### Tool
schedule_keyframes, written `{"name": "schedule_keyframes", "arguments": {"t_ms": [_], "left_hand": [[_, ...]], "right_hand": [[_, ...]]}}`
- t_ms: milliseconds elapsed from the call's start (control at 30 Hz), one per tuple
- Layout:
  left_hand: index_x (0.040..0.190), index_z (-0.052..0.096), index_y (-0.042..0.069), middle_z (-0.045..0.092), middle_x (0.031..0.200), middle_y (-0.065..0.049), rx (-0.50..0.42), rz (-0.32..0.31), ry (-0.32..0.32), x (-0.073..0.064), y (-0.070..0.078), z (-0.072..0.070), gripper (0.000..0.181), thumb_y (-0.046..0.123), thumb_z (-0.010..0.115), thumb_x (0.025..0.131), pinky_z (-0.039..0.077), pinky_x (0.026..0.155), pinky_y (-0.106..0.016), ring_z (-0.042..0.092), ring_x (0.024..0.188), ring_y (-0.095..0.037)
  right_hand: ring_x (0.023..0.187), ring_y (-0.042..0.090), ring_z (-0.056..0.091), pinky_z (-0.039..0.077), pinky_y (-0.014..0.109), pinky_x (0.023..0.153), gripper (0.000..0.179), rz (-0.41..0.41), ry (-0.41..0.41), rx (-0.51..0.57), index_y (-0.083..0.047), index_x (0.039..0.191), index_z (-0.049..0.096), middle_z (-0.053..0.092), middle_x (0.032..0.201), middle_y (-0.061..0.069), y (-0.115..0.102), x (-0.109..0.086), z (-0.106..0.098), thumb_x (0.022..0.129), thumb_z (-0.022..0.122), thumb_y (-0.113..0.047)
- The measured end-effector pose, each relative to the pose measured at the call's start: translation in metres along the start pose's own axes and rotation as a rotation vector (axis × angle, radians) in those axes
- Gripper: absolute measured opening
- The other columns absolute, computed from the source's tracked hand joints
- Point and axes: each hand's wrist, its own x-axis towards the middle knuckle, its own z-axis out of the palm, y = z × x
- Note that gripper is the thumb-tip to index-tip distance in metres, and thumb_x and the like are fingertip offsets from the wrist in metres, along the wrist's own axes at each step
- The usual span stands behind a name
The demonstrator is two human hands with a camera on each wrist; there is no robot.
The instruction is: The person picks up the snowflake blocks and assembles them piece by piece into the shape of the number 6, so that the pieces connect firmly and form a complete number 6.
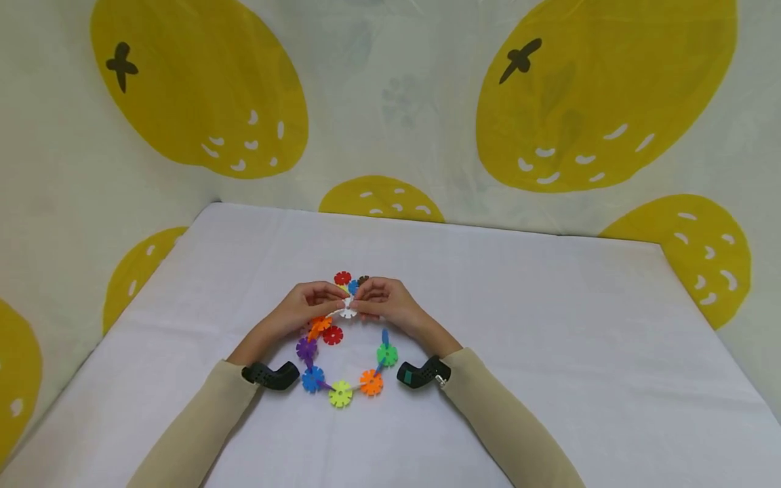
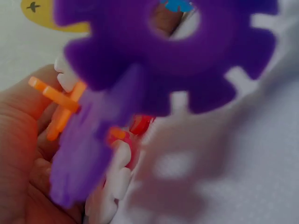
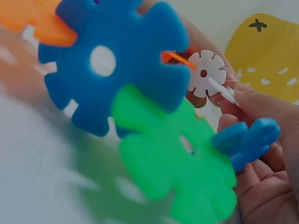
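Note:
In the head view, both hands meet above the table at a white notched plastic disc (image 1: 348, 310). My left hand (image 1: 307, 306) pinches a white disc (image 3: 207, 72), seen face-on in the right wrist view. My right hand (image 1: 395, 306) pinches a second white disc (image 3: 223, 90), edge-on against the first. From the left hand a linked chain of notched discs curves round: orange (image 1: 320, 327), purple (image 1: 307, 349), blue (image 1: 313, 379), yellow (image 1: 340, 394), orange (image 1: 371, 383) and green (image 1: 387, 354). At the chain's other end, a blue disc (image 1: 385, 337) stands edge-on below the right hand.
Loose discs lie behind the hands, among them a red one (image 1: 342, 278), a blue one (image 1: 353, 287) and a brown one (image 1: 363, 279). Another red disc (image 1: 332, 335) lies inside the curve. White cloth covers the table (image 1: 549, 339); a lemon-print curtain (image 1: 390, 122) hangs behind.

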Motion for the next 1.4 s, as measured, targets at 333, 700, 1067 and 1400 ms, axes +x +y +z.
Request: {"name": "schedule_keyframes", "arguments": {"t_ms": [333,700,1067,1400], "left_hand": [[0.118,0.066,0.002,0.069,0.106,-0.008,0.009,-0.003,0.089,0.0,-0.004,-0.005,0.029,0.019,0.065,0.094,0.053,0.08,-0.021,0.065,0.089,-0.016],[0.116,0.066,0.001,0.068,0.099,-0.004,0.011,0.013,0.13,-0.001,-0.005,-0.003,0.026,0.016,0.065,0.095,0.053,0.079,-0.02,0.064,0.087,-0.015],[0.116,0.067,0.002,0.068,0.101,-0.006,0.027,0.005,0.11,-0.001,-0.005,-0.003,0.027,0.018,0.066,0.094,0.052,0.076,-0.02,0.062,0.085,-0.017],[0.116,0.069,0.002,0.07,0.107,-0.014,0.107,-0.003,0.021,0.002,-0.006,-0.004,0.026,0.016,0.066,0.094,0.049,0.071,-0.018,0.059,0.082,-0.017]], "right_hand": [[0.071,0.014,0.056,0.048,0.022,0.068,0.015,0.085,-0.221,-0.289,-0.005,0.102,0.067,0.063,0.086,0.002,-0.012,-0.003,-0.018,0.091,0.07,-0.014],[0.058,0.009,0.049,0.041,0.02,0.059,0.009,0.093,-0.622,-0.334,0.002,0.092,0.071,0.062,0.067,-0.001,-0.024,-0.013,-0.047,0.086,0.073,-0.005],[0.074,0.017,0.053,0.046,0.023,0.065,0.015,-0.131,-0.391,-0.415,-0.001,0.103,0.069,0.064,0.087,0.002,-0.014,-0.007,-0.043,0.089,0.069,-0.006],[0.079,0.019,0.053,0.044,0.023,0.066,0.02,-0.203,-0.292,-0.424,-0.001,0.107,0.069,0.063,0.088,0.005,-0.01,-0.005,-0.032,0.088,0.071,-0.006]]}}
